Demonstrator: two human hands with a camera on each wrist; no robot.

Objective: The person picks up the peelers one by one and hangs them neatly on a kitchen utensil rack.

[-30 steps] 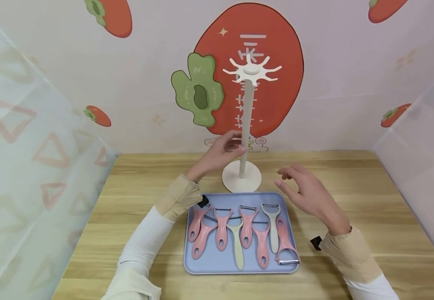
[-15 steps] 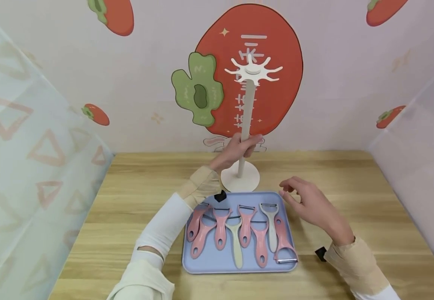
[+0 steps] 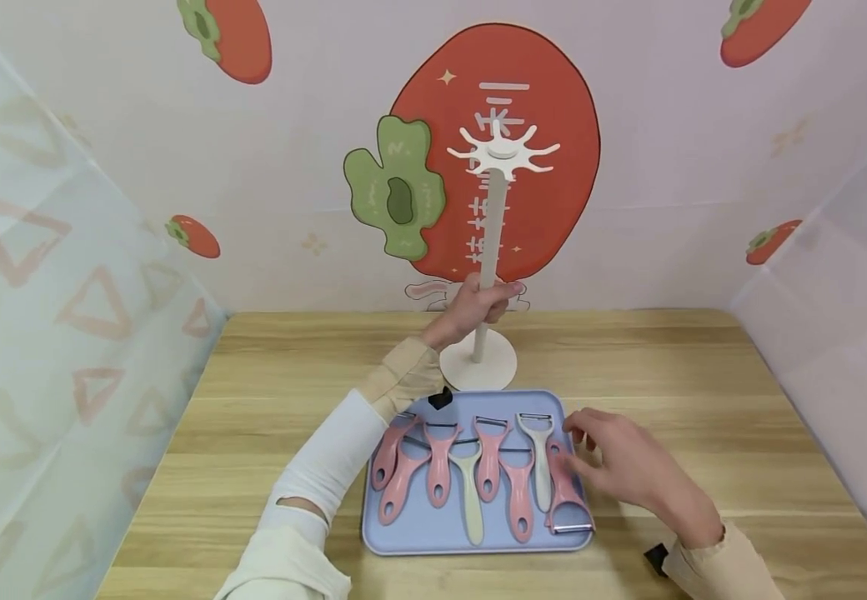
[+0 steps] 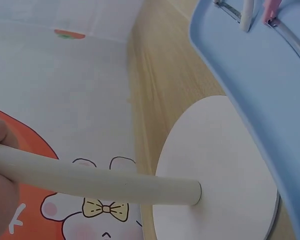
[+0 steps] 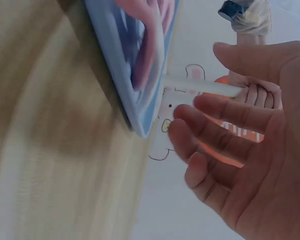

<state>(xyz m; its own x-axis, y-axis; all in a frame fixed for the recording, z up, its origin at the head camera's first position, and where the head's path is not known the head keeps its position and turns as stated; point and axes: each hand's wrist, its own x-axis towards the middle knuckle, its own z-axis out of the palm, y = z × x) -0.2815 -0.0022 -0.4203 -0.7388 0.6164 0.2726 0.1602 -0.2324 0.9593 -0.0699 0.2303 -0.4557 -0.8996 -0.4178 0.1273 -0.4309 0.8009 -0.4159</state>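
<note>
Blue tray [image 3: 420, 540] is nearest you; the end pink peeler [image 3: 564, 479] on it lies blade toward you, so the handle looks the safer pick. Your right hand [image 3: 632, 460] is at the tray's right edge, fingers loosely bent, empty; go in from above, clear of the pale peeler [image 3: 543, 475] alongside. Behind, your left hand [image 3: 473, 310] grips the white stand [image 3: 493, 225]; hold it firm, base flat.

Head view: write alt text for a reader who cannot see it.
A person's left hand grips a white stand with a spoked top; the right hand hovers by the right edge of a blue tray holding six pink peelers and two pale peelers. Stand and tray rest on a wooden table.
</note>
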